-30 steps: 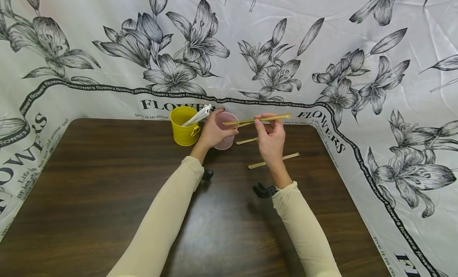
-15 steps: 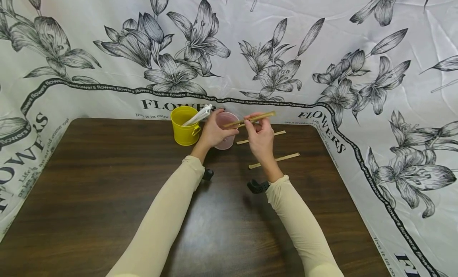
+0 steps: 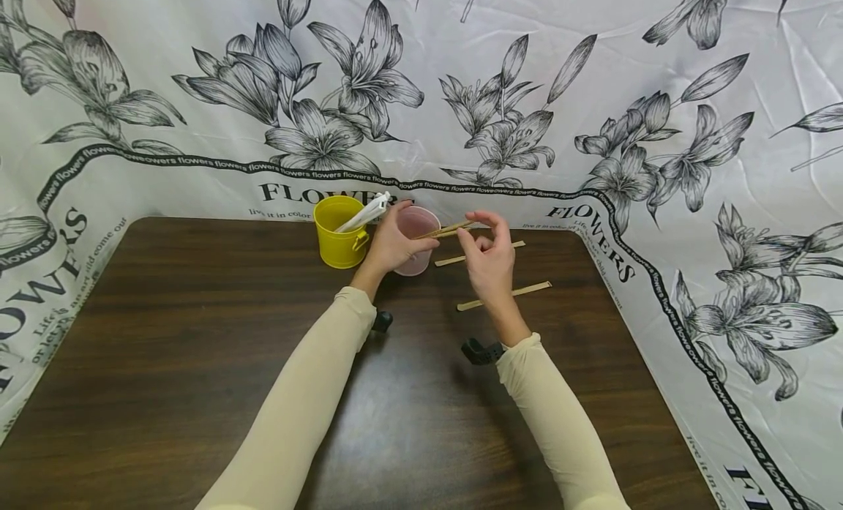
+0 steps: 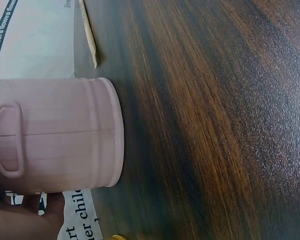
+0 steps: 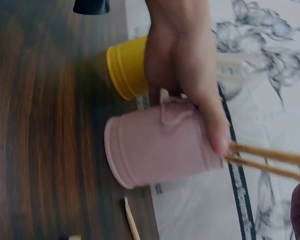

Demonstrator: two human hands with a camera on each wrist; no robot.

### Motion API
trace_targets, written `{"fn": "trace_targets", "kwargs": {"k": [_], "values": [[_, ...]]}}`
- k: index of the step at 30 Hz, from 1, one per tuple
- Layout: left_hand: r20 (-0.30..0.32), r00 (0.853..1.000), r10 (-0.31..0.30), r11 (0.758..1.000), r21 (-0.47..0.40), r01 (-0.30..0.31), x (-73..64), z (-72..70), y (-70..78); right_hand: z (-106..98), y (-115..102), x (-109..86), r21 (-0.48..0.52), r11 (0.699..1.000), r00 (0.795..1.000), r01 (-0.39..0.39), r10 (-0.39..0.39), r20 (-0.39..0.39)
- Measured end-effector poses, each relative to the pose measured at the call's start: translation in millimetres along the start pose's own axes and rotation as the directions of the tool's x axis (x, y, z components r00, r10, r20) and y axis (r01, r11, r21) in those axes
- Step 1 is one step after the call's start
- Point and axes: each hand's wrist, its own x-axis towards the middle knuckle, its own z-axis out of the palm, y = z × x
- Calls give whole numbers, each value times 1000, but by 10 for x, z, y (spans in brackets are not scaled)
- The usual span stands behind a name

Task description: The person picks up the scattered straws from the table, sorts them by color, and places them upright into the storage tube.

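My left hand (image 3: 394, 244) grips the small pink bucket (image 3: 413, 264) by its rim and side. In the right wrist view the left thumb lies over the rim of this bucket (image 5: 162, 145), beside two wooden chopsticks (image 5: 270, 154) that stick out of its mouth. In the head view the chopsticks (image 3: 448, 230) slant out to the right. My right hand (image 3: 489, 260) is at their outer ends, index finger and thumb spread apart around them. In the left wrist view the bucket (image 4: 55, 134) shows its looped handle.
A yellow bucket (image 3: 339, 248) holding white-wrapped sticks (image 3: 362, 214) stands left of the pink one. Two more chopsticks lie on the dark table (image 3: 408, 407), a farther one (image 3: 451, 260) and a nearer one (image 3: 503, 296). Flower-printed cloth (image 3: 500, 151) hangs behind.
The chopsticks have slid left, farther into the pink bucket. My right hand came left, then drew back slightly as index finger and thumb spread. The left hand stayed on the bucket.
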Motion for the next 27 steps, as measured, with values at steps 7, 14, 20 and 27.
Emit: {"fn": "trace_targets", "kwargs": {"k": [7,14,20,27], "values": [[6,1000,0,1000,11,0,2,1,-3,-390,175,-246,-155,982,994,-111,108,-29],[-7,1000,10,1000,1,-10,20,4,-29,-725,604,-535,-574,771,920,-276,385,76],[9,1000,0,1000,-3,0,-6,19,-14,-892,818,-586,-583,743,835,-327,516,189],[-8,1000,7,1000,10,-7,9,15,-10,-938,840,-530,-592,740,764,-319,571,301]]}}
